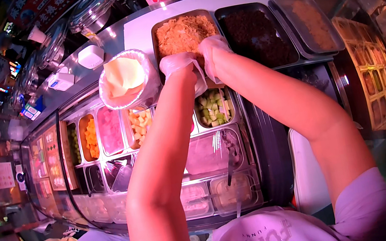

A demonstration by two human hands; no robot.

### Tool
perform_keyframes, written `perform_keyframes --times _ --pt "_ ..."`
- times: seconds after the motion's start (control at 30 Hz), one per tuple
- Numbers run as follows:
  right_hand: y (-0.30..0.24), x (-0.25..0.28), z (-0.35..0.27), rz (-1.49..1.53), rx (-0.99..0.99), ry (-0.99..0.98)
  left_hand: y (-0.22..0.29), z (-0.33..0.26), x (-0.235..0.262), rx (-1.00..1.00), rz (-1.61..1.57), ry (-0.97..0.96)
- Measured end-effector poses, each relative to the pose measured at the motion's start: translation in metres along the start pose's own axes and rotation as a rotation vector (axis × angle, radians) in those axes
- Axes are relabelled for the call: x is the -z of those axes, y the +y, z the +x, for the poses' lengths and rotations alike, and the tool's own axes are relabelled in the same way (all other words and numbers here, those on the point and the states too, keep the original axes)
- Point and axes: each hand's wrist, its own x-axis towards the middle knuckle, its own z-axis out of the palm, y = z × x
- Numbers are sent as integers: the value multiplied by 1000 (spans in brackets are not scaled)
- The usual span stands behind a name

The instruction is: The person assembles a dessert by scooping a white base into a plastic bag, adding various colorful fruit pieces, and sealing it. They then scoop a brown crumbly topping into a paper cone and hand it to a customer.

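Both my hands wear thin clear plastic gloves and reach out over a food counter. My left hand (179,66) and my right hand (213,50) meet at the near edge of a metal tray of orange shredded food (182,32). The fingers are curled and close together; whether they hold something between them is hidden. To the left of my left hand stands a round bowl lined with clear plastic (145,85), holding a pale yellow flat sheet (123,76).
Right of the orange tray sit a tray of dark red-brown food (254,32) and a metal tray with a brownish layer (310,22). Below my arms, steel containers hold diced fruit: green cubes (214,109), yellow cubes (140,124), pink pieces (110,130), orange pieces (89,137). White small boxes (90,56) stand at back left.
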Motion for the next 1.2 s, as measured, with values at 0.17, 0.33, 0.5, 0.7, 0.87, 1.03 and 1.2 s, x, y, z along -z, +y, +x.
perform_keyframes --times 0.17,0.33,0.5,0.7,0.87,1.03,1.2 --pt "-48 11 9 -520 300 -172 50 -44 32 -434 731 6" --pt "-114 28 -52 -1591 947 -397 69 -80 62 -484 1006 131" --pt "-121 -2 4 -1624 982 -260 54 -51 59 -344 1491 -47" --pt "-85 -44 60 -1274 715 -179 38 -23 39 -349 1278 74" --pt "-63 -53 35 -745 372 -180 39 -20 22 -101 328 142" --pt "-54 -32 17 -552 342 -298 22 -19 16 -158 -266 156" --pt "-34 -10 10 288 222 -362 4 -7 33 -699 -206 253"
